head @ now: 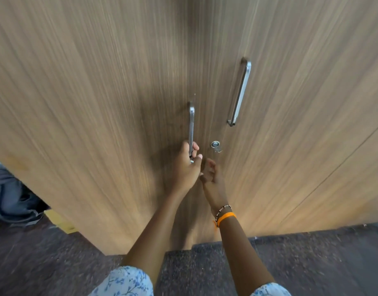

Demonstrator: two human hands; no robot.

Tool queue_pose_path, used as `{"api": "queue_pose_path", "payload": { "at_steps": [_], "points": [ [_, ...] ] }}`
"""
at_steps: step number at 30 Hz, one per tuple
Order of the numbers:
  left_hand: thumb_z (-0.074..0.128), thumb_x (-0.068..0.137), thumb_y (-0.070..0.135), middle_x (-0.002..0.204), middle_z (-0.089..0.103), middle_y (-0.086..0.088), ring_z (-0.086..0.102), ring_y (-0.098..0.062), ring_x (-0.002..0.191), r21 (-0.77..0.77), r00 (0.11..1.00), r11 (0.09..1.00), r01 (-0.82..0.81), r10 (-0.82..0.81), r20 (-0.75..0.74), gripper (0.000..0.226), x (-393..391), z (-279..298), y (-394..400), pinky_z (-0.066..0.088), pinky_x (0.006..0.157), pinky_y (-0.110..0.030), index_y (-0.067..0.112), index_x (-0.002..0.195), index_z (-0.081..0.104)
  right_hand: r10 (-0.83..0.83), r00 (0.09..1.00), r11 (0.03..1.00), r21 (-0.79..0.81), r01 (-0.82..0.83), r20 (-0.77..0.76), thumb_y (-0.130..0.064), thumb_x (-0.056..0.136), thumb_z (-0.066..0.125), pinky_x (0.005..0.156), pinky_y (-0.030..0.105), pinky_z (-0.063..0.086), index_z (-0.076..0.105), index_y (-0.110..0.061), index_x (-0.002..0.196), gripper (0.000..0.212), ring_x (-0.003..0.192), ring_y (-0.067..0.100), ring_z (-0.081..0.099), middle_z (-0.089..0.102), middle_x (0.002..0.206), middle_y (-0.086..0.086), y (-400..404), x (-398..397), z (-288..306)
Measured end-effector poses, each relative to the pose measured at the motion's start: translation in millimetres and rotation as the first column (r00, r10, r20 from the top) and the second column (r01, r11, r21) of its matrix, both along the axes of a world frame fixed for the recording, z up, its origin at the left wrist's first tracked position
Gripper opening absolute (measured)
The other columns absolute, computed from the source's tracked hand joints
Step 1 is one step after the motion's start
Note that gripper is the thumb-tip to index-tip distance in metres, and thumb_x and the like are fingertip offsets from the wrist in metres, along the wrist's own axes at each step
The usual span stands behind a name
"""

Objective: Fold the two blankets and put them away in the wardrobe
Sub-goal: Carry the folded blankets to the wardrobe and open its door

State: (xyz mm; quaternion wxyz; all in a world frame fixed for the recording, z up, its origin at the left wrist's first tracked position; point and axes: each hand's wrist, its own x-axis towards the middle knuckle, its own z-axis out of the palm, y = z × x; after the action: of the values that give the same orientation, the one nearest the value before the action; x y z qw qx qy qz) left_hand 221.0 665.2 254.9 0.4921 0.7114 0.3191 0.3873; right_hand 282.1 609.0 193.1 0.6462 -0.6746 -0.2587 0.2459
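My left hand (187, 165) is wrapped round the foot of the left handle (191, 129) on the wardrobe (98, 103); my right hand (211, 176) hangs loosely curled, holding nothing. I judge the door rigid and easy-swinging (steel bar, maybe slick); no blankets in sight.

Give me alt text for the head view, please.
Left hand grips the lower end of the steel bar handle on the left wooden wardrobe door. Right hand, loosely curled and empty, hangs below the round lock.
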Motion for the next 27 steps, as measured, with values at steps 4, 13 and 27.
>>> {"api": "queue_pose_path", "payload": {
  "at_steps": [4, 13, 27],
  "points": [
    [0.050, 0.087, 0.005, 0.066, 0.035, 0.009, 0.045, 0.002, 0.059, 0.037, 0.999, 0.998, -0.048, 0.048, -0.015, 0.028, 3, -10, -1, 0.038, 0.063, -0.010, 0.030, 0.079, 0.041, 0.124, 0.988, 0.989, -0.087, -0.117, 0.090, -0.004, 0.077, 0.055, 0.108, 0.043, 0.039, 0.037, -0.008, 0.133, 0.059, 0.125, 0.025, 0.048, 0.051, 0.132, 0.011, 13, 15, -12],
    [0.051, 0.089, 0.003, 0.066, 0.034, 0.008, 0.043, 0.001, 0.058, 0.031, 0.999, 0.999, -0.004, 0.003, 0.036, 0.028, -38, -11, -39, 0.043, 0.066, -0.024, 0.027, 0.079, 0.042, 0.105, 0.948, 0.991, -0.111, -0.074, 0.302, -0.029, 0.072, 0.056, 0.076, 0.033, 0.037, 0.037, -0.025, 0.089, 0.025, 0.084, 0.019, 0.043, 0.044, 0.090, 0.003, -17, -11, -23],
    [0.078, 0.072, 0.018, 0.056, 0.034, 0.012, 0.038, -0.005, 0.049, -0.057, 0.993, 0.998, 0.038, -0.031, 0.114, 0.030, -206, -12, -140, 0.043, 0.057, -0.027, 0.018, 0.078, 0.048, 0.020, 0.769, 0.990, -0.122, 0.076, 0.639, -0.046, 0.073, 0.050, 0.065, 0.041, 0.043, 0.053, -0.006, 0.092, 0.044, 0.077, 0.027, 0.052, 0.056, 0.085, 0.009, -136, -176, -29]
  ]
}}
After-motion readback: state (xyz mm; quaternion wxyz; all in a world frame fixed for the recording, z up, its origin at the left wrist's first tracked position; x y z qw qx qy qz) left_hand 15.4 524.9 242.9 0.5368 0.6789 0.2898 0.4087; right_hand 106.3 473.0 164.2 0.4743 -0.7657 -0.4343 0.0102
